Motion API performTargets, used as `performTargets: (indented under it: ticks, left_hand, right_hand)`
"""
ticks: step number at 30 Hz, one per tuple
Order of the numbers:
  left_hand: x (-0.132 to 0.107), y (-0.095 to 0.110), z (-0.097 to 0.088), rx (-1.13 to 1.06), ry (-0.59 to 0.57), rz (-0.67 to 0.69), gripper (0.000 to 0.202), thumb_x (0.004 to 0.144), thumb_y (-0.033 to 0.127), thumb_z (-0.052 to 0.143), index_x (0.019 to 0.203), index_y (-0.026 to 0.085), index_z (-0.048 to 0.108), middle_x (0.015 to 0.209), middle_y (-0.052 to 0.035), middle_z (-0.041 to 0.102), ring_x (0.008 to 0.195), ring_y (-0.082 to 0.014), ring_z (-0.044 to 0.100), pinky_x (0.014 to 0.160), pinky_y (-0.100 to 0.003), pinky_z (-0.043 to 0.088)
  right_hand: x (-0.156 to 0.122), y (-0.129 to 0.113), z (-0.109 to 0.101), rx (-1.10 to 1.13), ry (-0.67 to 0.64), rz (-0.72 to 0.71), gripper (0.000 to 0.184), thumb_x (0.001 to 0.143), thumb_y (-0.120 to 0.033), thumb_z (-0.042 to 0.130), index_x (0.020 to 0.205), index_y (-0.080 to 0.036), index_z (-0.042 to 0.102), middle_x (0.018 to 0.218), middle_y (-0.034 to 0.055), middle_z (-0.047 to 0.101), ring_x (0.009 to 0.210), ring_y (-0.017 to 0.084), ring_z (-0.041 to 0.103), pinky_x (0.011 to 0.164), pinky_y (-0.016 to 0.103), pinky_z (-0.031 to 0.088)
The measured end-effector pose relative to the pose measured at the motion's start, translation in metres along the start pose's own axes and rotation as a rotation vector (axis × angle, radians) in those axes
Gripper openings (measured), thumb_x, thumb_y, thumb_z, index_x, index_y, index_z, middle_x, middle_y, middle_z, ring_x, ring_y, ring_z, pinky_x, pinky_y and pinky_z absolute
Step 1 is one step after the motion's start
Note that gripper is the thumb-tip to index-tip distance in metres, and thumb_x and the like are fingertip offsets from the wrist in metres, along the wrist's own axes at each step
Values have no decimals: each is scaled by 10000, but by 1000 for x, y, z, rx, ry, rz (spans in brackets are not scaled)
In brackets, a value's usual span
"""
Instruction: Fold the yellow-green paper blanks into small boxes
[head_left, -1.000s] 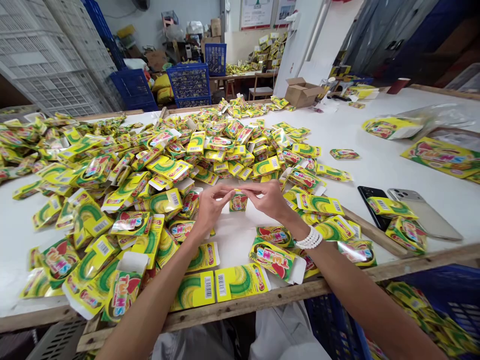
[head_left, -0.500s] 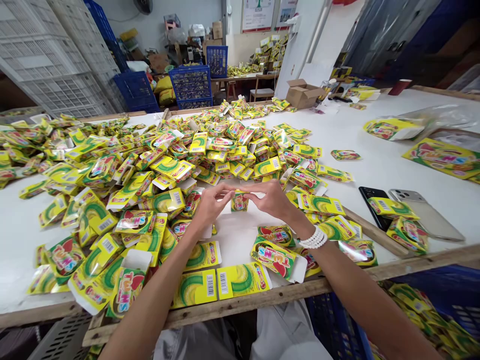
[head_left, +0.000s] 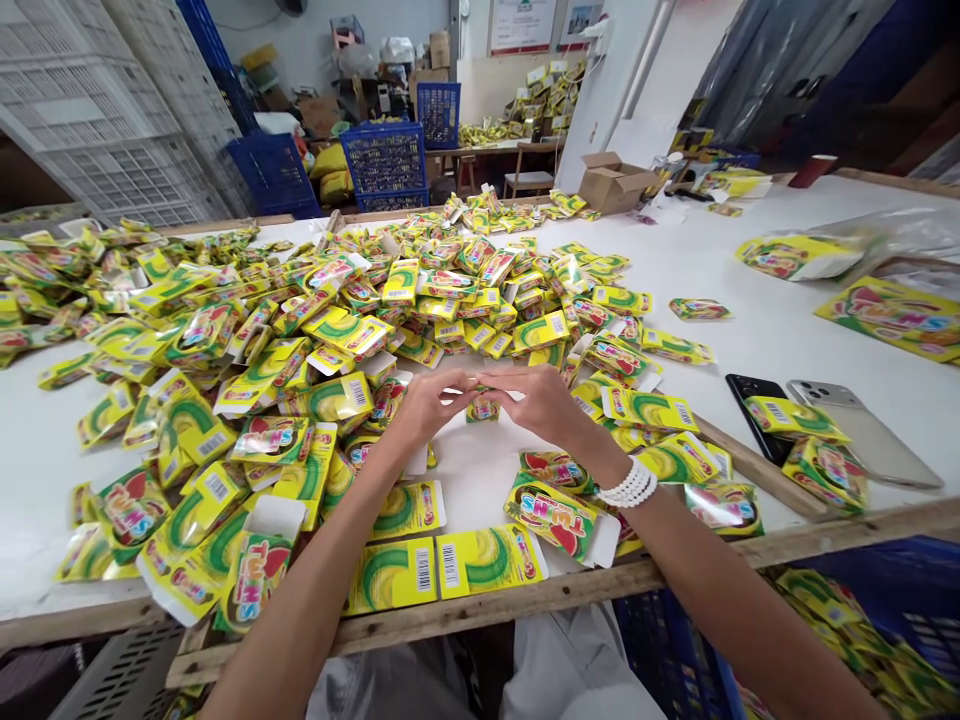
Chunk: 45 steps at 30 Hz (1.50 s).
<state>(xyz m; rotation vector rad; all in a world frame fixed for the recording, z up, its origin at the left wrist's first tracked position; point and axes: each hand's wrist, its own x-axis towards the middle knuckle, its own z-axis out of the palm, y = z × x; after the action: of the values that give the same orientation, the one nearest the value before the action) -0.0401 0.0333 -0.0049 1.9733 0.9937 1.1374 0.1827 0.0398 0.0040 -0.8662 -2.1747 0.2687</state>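
My left hand [head_left: 433, 400] and my right hand [head_left: 541, 402] meet over the middle of the white table [head_left: 480, 455]. Between them, their fingers pinch a small yellow-green printed carton [head_left: 482, 409] near its top; the fingers hide much of it. A white bead bracelet [head_left: 628, 484] circles my right wrist. Just behind my hands rises a big heap of similar cartons [head_left: 450, 290]. Two flat cartons [head_left: 491, 562] lie side by side near the front edge. Beside my right forearm rests a carton with an open white flap [head_left: 553, 515].
A wooden strip [head_left: 757, 466] lies right of my arm. Farther right are a black phone [head_left: 759, 412] and a silver phone [head_left: 870, 430] with cartons on them. A cardboard box [head_left: 615, 184] stands at the back. Below the right edge sits a blue crate [head_left: 885, 580] of cartons.
My fingers have come closer together over the carton, and less of the carton shows beneath them. The whole view has shifted slightly.
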Motion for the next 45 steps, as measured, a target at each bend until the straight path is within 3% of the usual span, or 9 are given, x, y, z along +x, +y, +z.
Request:
performTargets:
  ticks: [7,12,14,17,21,24,28,36,45]
  left_hand:
    - [0,-1,7,1,191,-53,302,1014,476,655,1203,244,693,1191,-75,817,979,-191,808,806,-275,658]
    - [2,6,5,-12,309,-91,271,1021,472,642,1126,226,686,1046,-63,820,898,-177,786,768,-269,629]
    - [0,18,10,-45,209,-63,280,1019,491,654,1092,226,702,1053,-65,813,925,-184,779,799,-280,624]
    - [-8,40,29,-38,-214,53,287,1003,501,704,1134,248,742,1180,-76,802,1040,-217,766,912,-318,603]
    - [-21,60,61,158,-728,295,475,918,482,815,1310,233,716,1259,-146,766,1146,-303,739,959,-357,552]
    - [-27,64,69,199,-780,263,465,938,361,814,1360,227,669,1270,-144,744,1080,-281,743,877,-320,531]
    - [-27,54,64,45,-608,117,506,967,301,778,1438,275,596,1212,-97,751,1049,-245,733,878,-300,522]
    - [-7,20,48,-632,309,-269,572,870,473,818,1191,308,374,1063,29,675,860,-150,719,773,-260,561]
    - [-5,3,45,-505,394,-304,532,798,492,868,1098,258,497,1019,-2,727,892,-149,702,767,-244,541]
  right_hand:
    - [9,-1,-19,-214,-42,280,48,812,-264,868,840,-226,876,751,89,822,679,276,777,647,342,570]
    - [3,1,-86,432,329,274,267,844,-502,859,953,-259,875,912,72,846,772,267,798,701,384,648]
    - [-7,8,-113,689,603,105,308,831,-582,865,1074,-395,858,1067,34,848,947,251,818,784,362,667]
    - [-19,23,-131,817,575,57,366,752,-570,939,1097,-544,819,1067,-27,846,853,195,805,729,319,661]
    - [-13,26,-112,749,505,220,236,809,-599,877,968,-428,848,951,0,846,756,188,783,740,350,670]
    - [1,15,-93,835,466,392,271,742,-543,940,895,-339,850,928,17,846,780,185,791,747,321,673]
    - [11,5,-75,991,415,571,338,623,-425,1019,864,-250,859,894,43,850,751,170,793,742,275,669]
    - [16,3,-31,874,259,687,459,708,-492,942,1050,-212,820,930,71,852,830,220,824,831,336,677]
    - [9,0,14,689,218,567,447,624,-398,957,934,-249,671,797,41,824,845,320,836,796,426,699]
